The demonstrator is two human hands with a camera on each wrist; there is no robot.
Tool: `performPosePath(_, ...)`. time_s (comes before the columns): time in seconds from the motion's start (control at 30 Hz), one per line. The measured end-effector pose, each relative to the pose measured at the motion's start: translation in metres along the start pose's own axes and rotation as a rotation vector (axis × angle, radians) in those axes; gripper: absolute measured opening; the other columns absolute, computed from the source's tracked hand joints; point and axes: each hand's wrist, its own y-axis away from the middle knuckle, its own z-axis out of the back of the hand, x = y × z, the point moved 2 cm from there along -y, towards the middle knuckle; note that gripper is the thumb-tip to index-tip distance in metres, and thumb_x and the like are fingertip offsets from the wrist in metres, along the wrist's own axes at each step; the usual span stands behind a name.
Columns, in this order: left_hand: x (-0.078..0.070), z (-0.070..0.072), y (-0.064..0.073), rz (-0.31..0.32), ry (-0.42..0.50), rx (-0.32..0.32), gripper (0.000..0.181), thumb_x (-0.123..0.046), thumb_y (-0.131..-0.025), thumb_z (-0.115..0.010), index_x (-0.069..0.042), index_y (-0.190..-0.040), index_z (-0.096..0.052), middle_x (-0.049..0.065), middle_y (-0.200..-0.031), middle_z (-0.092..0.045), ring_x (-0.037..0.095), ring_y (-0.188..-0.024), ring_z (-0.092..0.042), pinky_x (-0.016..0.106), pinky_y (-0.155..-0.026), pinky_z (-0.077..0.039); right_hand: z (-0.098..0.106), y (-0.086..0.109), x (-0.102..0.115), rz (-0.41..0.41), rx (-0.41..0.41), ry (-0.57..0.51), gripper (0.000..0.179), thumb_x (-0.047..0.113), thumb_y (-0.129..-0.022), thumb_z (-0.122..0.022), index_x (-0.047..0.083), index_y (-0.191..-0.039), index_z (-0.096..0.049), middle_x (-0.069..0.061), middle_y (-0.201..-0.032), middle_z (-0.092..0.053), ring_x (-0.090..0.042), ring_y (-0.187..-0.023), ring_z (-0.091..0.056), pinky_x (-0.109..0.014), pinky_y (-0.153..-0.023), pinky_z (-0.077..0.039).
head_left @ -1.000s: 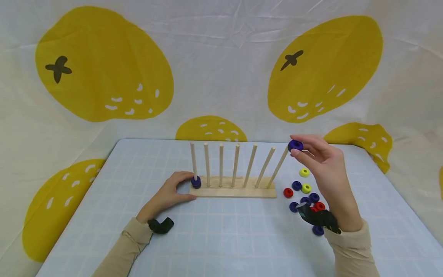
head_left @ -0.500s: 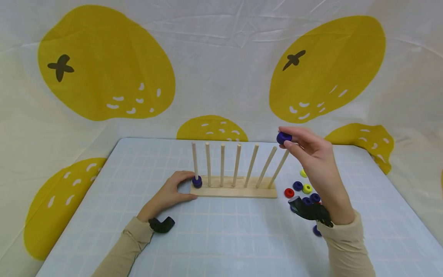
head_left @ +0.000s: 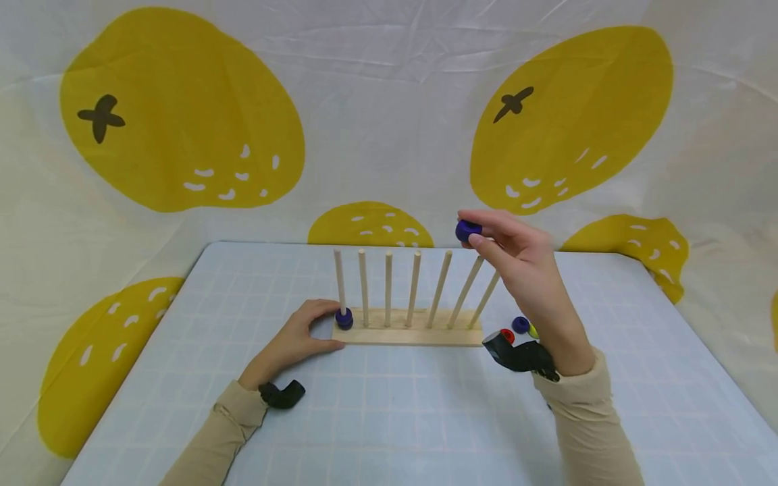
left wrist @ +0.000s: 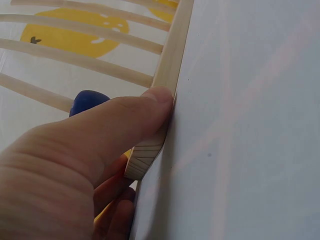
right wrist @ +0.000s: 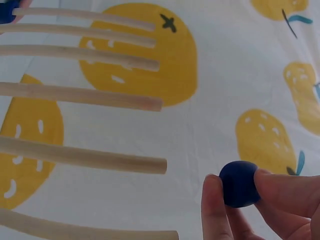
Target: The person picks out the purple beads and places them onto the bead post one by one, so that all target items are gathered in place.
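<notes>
My left hand [head_left: 296, 339] grips the left end of a wooden peg rack [head_left: 413, 337], thumb along its front edge and fingers behind. In the left wrist view the thumb [left wrist: 132, 112] presses the base [left wrist: 172, 55] near its end. Blue beads [head_left: 344, 319] sit stacked low on the leftmost peg [head_left: 340, 280]. Raised over the rack's right side, my right hand [head_left: 525, 260] pinches a blue bead [head_left: 468, 231] between thumb and fingertips. The right wrist view has this bead [right wrist: 240, 184] beyond the peg tips, apart from them.
Loose beads lie right of the rack: a blue one [head_left: 520, 325], a red one [head_left: 507, 335] and a yellow one [head_left: 533, 331], partly covered by the right arm. A pale blue gridded cloth [head_left: 377, 418] covers the table. Behind hangs a white curtain [head_left: 389, 135] with yellow fruit prints.
My right hand has moved left and slightly up with the blue bead, from beyond the rightmost peg to over the right-hand pegs. The left hand keeps its place on the rack.
</notes>
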Motion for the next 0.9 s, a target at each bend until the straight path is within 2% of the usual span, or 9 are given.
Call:
performPosePath(0.23,-0.001,0.001,0.0,0.01,0.005,0.004,0.068,-0.021,-0.071,-0.091,-0.009,-0.131,-0.061,0.009,-0.134,-0.058,0.03,-0.125,-0.05,0.054,-0.107,-0.039,-0.013,-0.009,-0.001,0.037,0.035,-0.052,0.032,-0.009,-0.095,-0.057,-0.009,-0.127,-0.061,-0.016,-0.122,-0.06,-0.028,-0.099,-0.062,-0.032,-0.094,-0.053)
performPosePath(0.57,-0.001,0.001,0.0,0.001,-0.002,0.001,0.068,-0.022,-0.071,-0.091,-0.009,-0.131,-0.062,0.009,-0.134,-0.058,0.03,-0.125,-0.05,0.053,-0.107,-0.039,-0.034,-0.02,0.002,-0.003,0.074,-0.047,0.032,-0.003,-0.096,-0.06,-0.004,-0.129,-0.062,-0.013,-0.123,-0.061,-0.029,-0.103,-0.059,-0.028,-0.093,-0.052)
performPosePath(0.73,0.0,0.001,0.0,0.021,0.01,0.006,0.068,-0.022,-0.071,-0.091,-0.01,-0.131,-0.062,0.008,-0.134,-0.058,0.029,-0.126,-0.049,0.052,-0.108,-0.038,-0.044,-0.026,0.002,-0.003,0.091,-0.052,0.032,-0.003,-0.096,-0.061,-0.002,-0.128,-0.063,-0.013,-0.123,-0.06,-0.029,-0.104,-0.059,-0.03,-0.094,-0.053)
performPosePath(0.9,0.0,0.001,0.0,0.011,0.008,0.004,0.068,-0.021,-0.071,-0.091,-0.009,-0.13,-0.062,0.008,-0.134,-0.058,0.029,-0.125,-0.049,0.053,-0.107,-0.039,-0.053,-0.032,0.001,-0.005,0.106,-0.061,0.033,-0.005,-0.095,-0.061,-0.005,-0.128,-0.062,-0.013,-0.12,-0.061,-0.029,-0.102,-0.06,-0.034,-0.091,-0.054)
